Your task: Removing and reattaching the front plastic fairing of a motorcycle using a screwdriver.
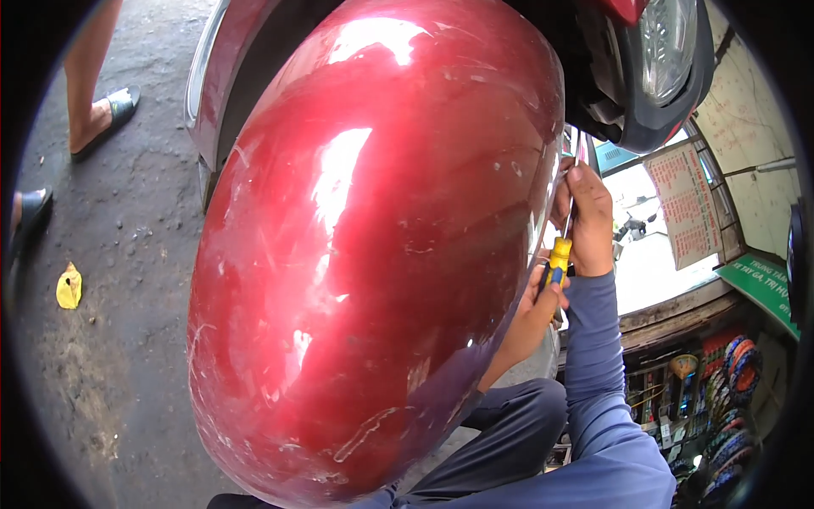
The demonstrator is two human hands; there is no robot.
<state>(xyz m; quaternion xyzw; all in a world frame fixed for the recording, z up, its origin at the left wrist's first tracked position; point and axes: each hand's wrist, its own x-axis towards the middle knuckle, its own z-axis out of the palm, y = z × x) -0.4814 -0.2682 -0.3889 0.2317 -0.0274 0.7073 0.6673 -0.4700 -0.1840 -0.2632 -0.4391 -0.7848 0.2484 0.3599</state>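
Observation:
A large glossy red rounded shell (373, 254), scuffed and scratched, fills the middle of the view and hides part of my left arm. On its right side my left hand (527, 318) is closed round the yellow and blue handle of a screwdriver (560, 250), its thin metal shaft pointing up. Just above, my right hand (591, 216) has its fingers bent in beside the shaft, thumb pressed in near thin wires (584, 148). What those fingers pinch is too small to tell. The shaft's tip is not clearly visible.
A headlight (668, 51) in dark and red housing overhangs my hands. Another red panel (227, 59) stands at upper left. A bystander's sandalled foot (106, 114) and a yellow leaf (69, 286) are on the grey ground. Shelves of goods (704, 407) and a hanging sheet (682, 204) are on the right.

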